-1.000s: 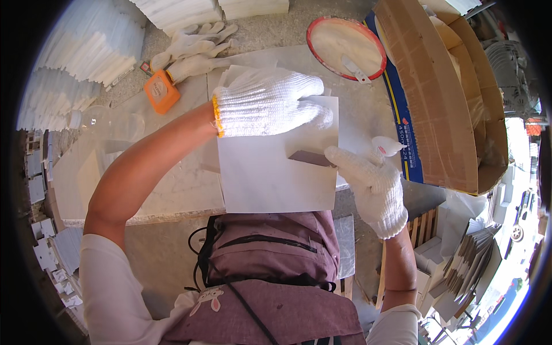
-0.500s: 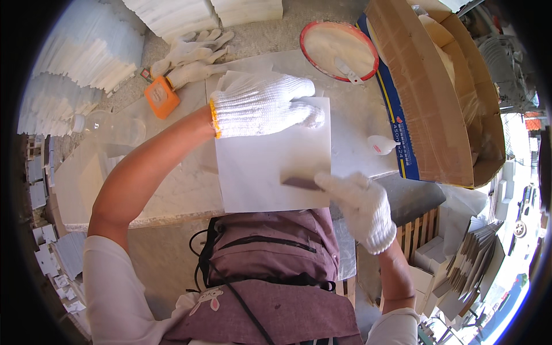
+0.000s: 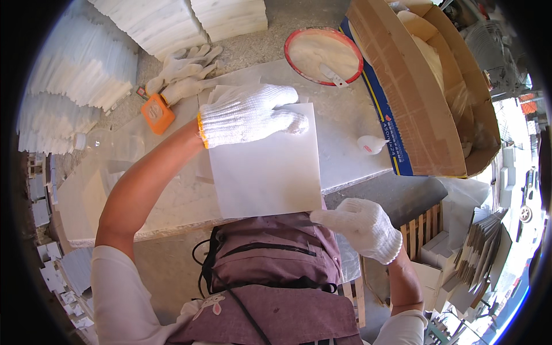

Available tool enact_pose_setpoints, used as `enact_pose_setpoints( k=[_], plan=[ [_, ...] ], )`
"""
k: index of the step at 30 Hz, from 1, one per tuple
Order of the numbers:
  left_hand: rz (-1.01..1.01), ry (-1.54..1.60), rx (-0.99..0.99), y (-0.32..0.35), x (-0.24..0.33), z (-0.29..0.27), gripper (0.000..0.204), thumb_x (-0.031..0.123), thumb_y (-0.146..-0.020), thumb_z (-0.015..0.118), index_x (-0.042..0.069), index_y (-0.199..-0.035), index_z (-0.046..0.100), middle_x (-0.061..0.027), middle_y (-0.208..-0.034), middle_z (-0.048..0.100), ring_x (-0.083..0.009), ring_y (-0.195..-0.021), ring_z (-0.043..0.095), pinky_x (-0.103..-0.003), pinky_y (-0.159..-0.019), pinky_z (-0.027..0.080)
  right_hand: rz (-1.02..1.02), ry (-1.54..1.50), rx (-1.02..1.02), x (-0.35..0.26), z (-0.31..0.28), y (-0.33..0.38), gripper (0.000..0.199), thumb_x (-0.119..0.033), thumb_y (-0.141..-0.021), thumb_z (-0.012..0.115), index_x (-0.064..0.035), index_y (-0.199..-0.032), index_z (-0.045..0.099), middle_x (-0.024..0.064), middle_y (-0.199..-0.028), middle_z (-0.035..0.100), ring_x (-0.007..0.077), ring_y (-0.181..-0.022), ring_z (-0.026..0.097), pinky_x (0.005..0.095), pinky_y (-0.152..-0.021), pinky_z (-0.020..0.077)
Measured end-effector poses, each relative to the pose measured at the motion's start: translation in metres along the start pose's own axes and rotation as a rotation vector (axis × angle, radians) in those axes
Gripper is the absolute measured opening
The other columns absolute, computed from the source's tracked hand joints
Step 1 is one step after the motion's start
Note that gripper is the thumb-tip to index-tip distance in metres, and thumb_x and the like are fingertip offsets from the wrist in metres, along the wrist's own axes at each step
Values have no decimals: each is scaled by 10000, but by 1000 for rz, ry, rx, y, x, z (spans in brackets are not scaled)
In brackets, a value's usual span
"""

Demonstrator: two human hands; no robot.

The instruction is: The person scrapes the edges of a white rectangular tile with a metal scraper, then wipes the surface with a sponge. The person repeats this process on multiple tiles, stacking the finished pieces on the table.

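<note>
A square white tile (image 3: 267, 178) lies on the work table, its near edge reaching my apron. My left hand (image 3: 253, 114), in a white knitted glove with an orange cuff, grips the tile's far part, thumb on its face and fingers by the far edge. More white sheets (image 3: 231, 92) show behind this hand. My right hand (image 3: 361, 227), gloved too, is closed beside the tile's near right corner, its thumb side toward the corner. Whatever it holds is hidden from view.
A red-rimmed bowl of pale powder (image 3: 310, 49) holds a scraper (image 3: 332, 75). Right of it stands a large cardboard box (image 3: 411, 98), a white squeeze bottle (image 3: 371, 145) beside it. Spare gloves (image 3: 184, 72), an orange tape measure (image 3: 157, 114) and a clear bottle (image 3: 109, 144) lie left. White stacks (image 3: 86, 63) rise behind.
My right hand has moved down off the tile's face to its near corner, and the dark flat tool it held no longer shows. My left hand keeps its hold.
</note>
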State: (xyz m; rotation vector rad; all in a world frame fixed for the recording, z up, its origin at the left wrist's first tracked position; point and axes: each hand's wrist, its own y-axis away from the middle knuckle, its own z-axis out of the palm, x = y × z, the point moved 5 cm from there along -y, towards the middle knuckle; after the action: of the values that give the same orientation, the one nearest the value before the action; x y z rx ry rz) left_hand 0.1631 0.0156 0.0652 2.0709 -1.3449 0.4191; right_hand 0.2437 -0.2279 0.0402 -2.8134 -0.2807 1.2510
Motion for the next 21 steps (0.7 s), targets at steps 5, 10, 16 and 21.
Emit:
enact_pose_setpoints(
  k=[5,10,16,21],
  plan=[
    [39,170,-35,10,-4,-13,198,224,-856,640,43,-931,614,-26,-739,569,-113,-720,514,-292,-678,433,412,-1037,601,30,10,44,377,-152,-942,638,-30,-1297,606,24,-837,619,77,-631,502,238,-526,402],
    [-47,402,192,45,31,-66,273,107,-772,676,-6,-1011,608,-23,-815,631,-73,-745,591,-239,-675,488,544,-1180,942,31,18,42,553,-201,-983,584,11,-1462,405,10,-796,529,76,-656,414,205,-582,353],
    [220,92,594,117,77,-76,423,261,-750,770,-6,-1035,607,-57,-837,627,-141,-724,582,-290,-664,480,451,-1183,968,31,24,27,542,-114,-1012,497,4,-1510,316,37,-890,534,87,-690,422,225,-618,393],
    [605,-761,714,131,79,-11,416,194,-753,748,125,-1145,627,-32,-920,595,-206,-734,566,-338,-633,437,429,-1176,906,20,26,9,565,-100,-1000,550,-33,-1515,329,43,-941,573,90,-729,473,242,-658,444]
  ],
)
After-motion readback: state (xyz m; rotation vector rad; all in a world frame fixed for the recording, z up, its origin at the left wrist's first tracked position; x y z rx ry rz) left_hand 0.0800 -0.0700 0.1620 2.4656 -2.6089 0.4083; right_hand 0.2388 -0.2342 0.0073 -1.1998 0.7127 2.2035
